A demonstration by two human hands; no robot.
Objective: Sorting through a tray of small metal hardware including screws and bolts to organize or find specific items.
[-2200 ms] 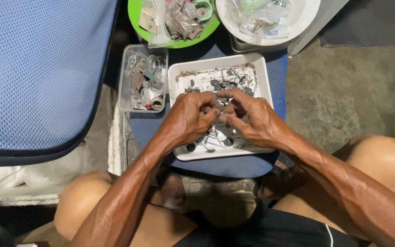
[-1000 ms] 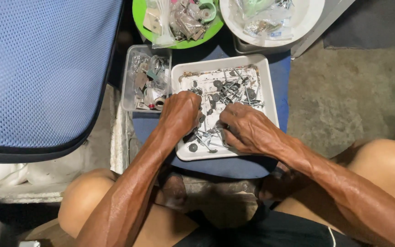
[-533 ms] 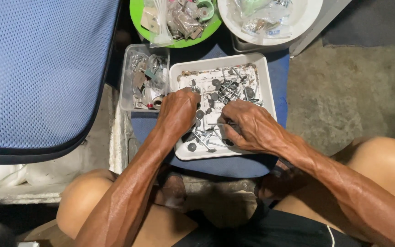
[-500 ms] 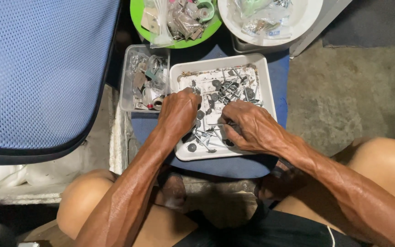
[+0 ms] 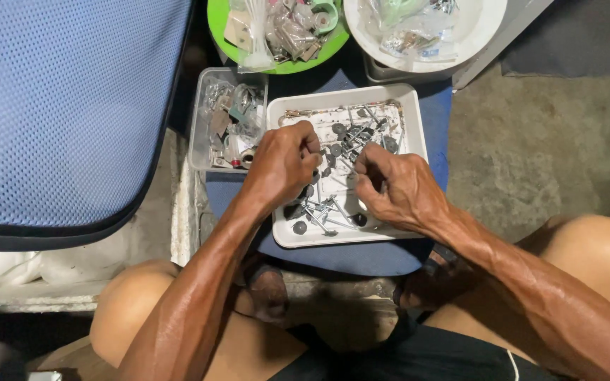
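A white rectangular tray (image 5: 413, 127) rests on a blue stool top and holds several small metal screws and dark washers (image 5: 353, 137). My left hand (image 5: 284, 159) hovers over the tray's left part, fingers curled and pinched close to the parts. Over the tray's right part, my right hand (image 5: 393, 187) has its fingers bent down among the screws. Whether either hand actually holds a piece is hidden by the fingers.
A clear plastic box (image 5: 202, 127) of small parts stands left of the tray. A green plate (image 5: 291, 67) and a white bowl (image 5: 478, 28) with bagged parts lie beyond. A blue mesh chair seat (image 5: 65, 106) fills the left. My bare knees frame the stool.
Both hands were clasped together over the tray's middle; they have since parted, the left moving to the tray's left side and the right to its right side.
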